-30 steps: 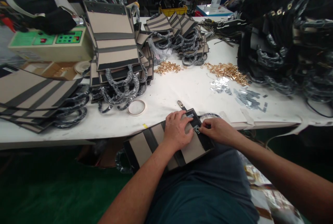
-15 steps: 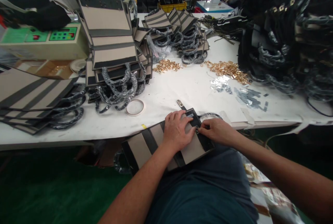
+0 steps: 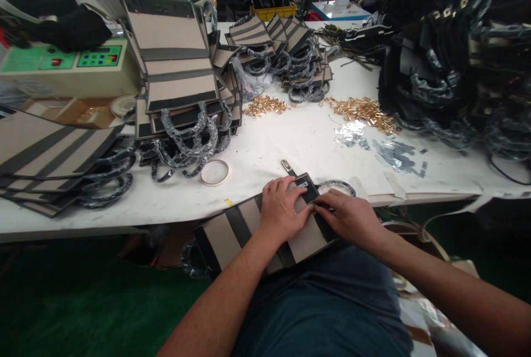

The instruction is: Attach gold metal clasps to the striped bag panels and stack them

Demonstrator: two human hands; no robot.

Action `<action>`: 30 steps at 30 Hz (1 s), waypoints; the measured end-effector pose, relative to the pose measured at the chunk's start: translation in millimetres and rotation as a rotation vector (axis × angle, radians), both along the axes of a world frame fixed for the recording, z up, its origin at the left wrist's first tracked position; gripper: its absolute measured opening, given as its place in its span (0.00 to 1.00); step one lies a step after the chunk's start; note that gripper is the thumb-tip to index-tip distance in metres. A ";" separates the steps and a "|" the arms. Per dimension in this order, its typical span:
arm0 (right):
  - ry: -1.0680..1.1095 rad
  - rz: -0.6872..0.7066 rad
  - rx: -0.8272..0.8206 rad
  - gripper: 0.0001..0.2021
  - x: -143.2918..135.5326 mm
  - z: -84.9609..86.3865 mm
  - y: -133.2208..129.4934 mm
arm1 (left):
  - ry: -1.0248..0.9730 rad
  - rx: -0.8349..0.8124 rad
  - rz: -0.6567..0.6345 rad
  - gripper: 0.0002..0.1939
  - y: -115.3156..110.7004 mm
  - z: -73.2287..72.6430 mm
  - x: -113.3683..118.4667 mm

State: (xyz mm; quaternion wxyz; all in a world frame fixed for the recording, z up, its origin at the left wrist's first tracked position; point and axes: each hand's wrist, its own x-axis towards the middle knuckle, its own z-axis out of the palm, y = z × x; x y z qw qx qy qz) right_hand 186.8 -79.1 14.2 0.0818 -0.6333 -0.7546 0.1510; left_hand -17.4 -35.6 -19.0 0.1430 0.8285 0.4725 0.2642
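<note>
A beige and dark bag panel (image 3: 305,243) rests slanted between my lap and the table edge. My left hand (image 3: 282,210) lies on it with fingers spread, its thumb tip beside a small metal piece at the dark end strip. At that same strip my right hand (image 3: 348,216) is closed in a pinch; what its fingertips hold is too small and covered to make out. A tab with a metal buckle (image 3: 286,166) sticks out past the panel's far edge. Beyond my right hand shows a plastic-wrapped handle (image 3: 338,184).
Piles of bag panels with wrapped handles stand left (image 3: 53,147) and centre-left (image 3: 174,64). Gold metal fittings (image 3: 360,114) and flat silver plates (image 3: 400,155) lie loose on the white table (image 3: 274,141). A tape roll (image 3: 214,172) sits nearby; dark bags (image 3: 440,69) are heaped right.
My right hand has turned and its fingers have shifted slightly at the panel's dark strip. The left hand and the panel stay in place.
</note>
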 end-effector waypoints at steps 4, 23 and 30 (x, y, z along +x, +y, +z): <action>-0.003 0.029 -0.034 0.12 0.6 -3.9 -4.7 | -0.003 -0.010 0.006 0.20 0.0 1.1 1.5; 0.953 -0.350 0.367 0.17 -17.6 28.5 45.8 | 0.122 0.035 -0.016 0.21 -7.5 7.8 -5.0; 1.359 -0.412 0.285 0.19 -16.5 11.2 58.7 | 0.100 0.078 -0.050 0.22 -8.3 3.4 -5.2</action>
